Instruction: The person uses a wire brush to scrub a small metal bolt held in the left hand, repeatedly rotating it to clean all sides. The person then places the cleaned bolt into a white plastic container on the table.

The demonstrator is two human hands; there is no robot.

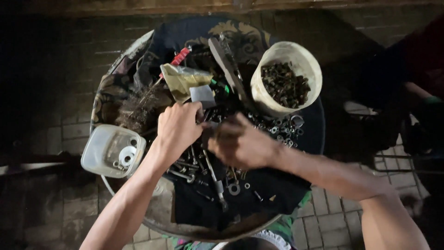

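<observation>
Both hands, left hand and right hand, are curled loosely into the loose hardware pile, their grip contents indeterminate; a careless sweep may roll pieces off the tray rim nearest the wrists.

You're in a makeshift outdoor repair spot, a street-side workshop more than any indoor room. Under you lies brick paving, dim and unlit at the edges. You're bent over a round table draped in a dark patterned cloth, and it's heaped with loose bolts, nuts and washers. There's a pale plastic bucket full of dark rusty fasteners, a clear plastic tub holding a few washers, a red-handled tool and a wire brush. All hardware, sorted by hand, out in the open.
</observation>
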